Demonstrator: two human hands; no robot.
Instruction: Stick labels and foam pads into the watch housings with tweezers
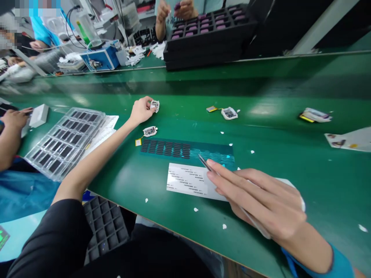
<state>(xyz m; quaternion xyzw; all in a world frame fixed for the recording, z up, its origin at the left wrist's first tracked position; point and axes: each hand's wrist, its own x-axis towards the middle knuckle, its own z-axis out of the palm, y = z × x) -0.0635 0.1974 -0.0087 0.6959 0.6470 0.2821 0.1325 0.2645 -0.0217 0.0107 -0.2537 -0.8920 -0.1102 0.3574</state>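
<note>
At the far side of the bench my left hand (pixel 141 110) pinches a small white electronic housing (pixel 155 105) by its edge. Tweezers (pixel 204 162) are in the fingers of my right hand (pixel 261 199), their tips just above a teal sheet (pixel 213 153) that carries rows of black adhesive pieces (pixel 165 148) on its left part. Below the tips lies a white printed backing sheet (pixel 187 179), partly covered by my right hand. Another open housing (pixel 150 131), wired to a small yellow battery (pixel 138 142), rests near the teal sheet's left end.
Farther back are a housing (pixel 230 113) with its battery and another unit (pixel 315 115) at right. Clear trays of dark pieces (pixel 65 141) stand at left, beside a co-worker's hand (pixel 16 119). Black trays (pixel 203 50) rise behind the bench, before another person's hands (pixel 185 9). White scraps dot the surface.
</note>
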